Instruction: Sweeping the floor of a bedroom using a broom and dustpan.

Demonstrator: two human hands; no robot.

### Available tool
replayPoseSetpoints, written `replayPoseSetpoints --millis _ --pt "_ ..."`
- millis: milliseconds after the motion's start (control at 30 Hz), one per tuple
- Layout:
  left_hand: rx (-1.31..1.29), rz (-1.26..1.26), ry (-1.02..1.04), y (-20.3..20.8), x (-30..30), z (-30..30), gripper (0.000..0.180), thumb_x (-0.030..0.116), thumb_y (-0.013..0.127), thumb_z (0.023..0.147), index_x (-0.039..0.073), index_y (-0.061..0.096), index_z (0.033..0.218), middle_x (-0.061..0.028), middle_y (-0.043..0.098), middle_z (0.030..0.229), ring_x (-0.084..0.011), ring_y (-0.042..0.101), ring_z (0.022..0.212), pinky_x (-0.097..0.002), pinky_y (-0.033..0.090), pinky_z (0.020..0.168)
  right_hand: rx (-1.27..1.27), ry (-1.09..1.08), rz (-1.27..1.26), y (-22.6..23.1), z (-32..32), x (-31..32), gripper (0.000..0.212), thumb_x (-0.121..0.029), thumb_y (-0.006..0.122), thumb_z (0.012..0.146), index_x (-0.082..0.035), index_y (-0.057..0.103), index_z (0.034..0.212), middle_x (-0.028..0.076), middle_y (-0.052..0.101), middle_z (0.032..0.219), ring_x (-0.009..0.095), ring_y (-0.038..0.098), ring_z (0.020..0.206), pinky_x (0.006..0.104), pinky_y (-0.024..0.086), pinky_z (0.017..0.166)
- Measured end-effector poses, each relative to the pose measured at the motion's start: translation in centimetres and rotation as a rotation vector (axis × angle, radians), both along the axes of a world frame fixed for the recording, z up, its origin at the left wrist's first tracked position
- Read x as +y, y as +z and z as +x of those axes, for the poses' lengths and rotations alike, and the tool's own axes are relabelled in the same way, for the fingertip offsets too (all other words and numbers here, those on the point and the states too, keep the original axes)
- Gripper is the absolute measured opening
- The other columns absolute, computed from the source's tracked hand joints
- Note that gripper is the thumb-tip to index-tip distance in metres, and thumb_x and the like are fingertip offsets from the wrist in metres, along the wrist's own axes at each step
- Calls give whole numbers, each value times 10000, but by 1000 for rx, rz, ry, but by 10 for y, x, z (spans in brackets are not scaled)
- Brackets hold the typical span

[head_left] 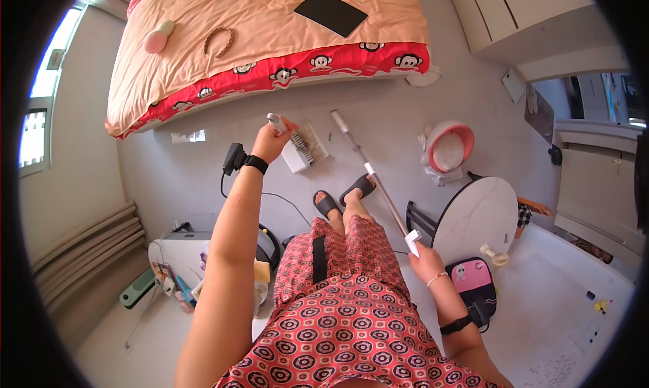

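My left hand [272,142] reaches forward near the bed's foot, its fingers closed around the pale grip of a tool. Below that hand are a row of grey teeth or bristles [301,148] and a white box-shaped body [295,161]; what kind of tool it is cannot be made out. At my right side, my right hand [426,262] is wrapped around the white handle of a long pole [385,195]. The pole slants forward and left across the floor, ending in a thick white cylinder [339,121]. My sandalled feet [341,197] stand between the two tools.
Ahead is a bed [270,43] with a tablet [331,13], a braided band [220,42] and a pink-green object [159,38]. Rightward stand a pink-rimmed round seat-like object [451,150], a round marbled tabletop [476,215] and a pink-black bag [471,283]. A cluttered table [179,243] stands left.
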State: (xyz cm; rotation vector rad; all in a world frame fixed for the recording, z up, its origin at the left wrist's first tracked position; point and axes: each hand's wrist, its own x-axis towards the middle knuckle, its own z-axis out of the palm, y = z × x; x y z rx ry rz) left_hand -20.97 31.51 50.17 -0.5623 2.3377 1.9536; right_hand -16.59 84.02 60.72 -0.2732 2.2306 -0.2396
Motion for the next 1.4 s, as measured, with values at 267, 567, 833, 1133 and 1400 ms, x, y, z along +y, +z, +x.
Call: replayPoseSetpoints --millis 267,567,833,1133,1400 --pt "2 -9 68 5 3 5 88 22 609 887 24 642 969 -87 737 1037 -174 666 1000 -323 506 910 -192 194 32 -71 25 -54 350 -202 612 895 53 626 1136 295 697 964 451 680 921 530 542 860" --pt "-54 -199 128 7 -3 36 66 78 625 895 72 647 957 -64 710 927 -172 654 880 -315 509 805 -25 -11 -98 4 -22 -13 391 -252 645 899 -40 625 1226 264 695 997 454 663 933 526 528 835" --pt "32 -83 307 27 -33 84 80 -11 623 882 43 635 940 -54 702 922 -140 646 888 -288 506 785 267 116 222 -103 -150 -69 302 -172 609 888 22 638 1117 292 696 1017 460 670 988 532 537 880" --pt "18 -43 496 9 -83 112 91 -27 585 908 42 615 959 -82 715 1006 -159 645 965 -294 495 864 -26 275 107 -151 -33 -155 315 -140 501 930 21 587 1186 294 693 1009 468 673 967 547 536 871" --pt "26 11 497 -2 -88 119 63 9 589 912 57 605 950 -82 704 1053 -169 620 1044 -311 449 950 -206 297 -168 -41 -18 -120 331 -264 605 928 -9 620 1139 281 689 1005 455 662 958 525 526 863"
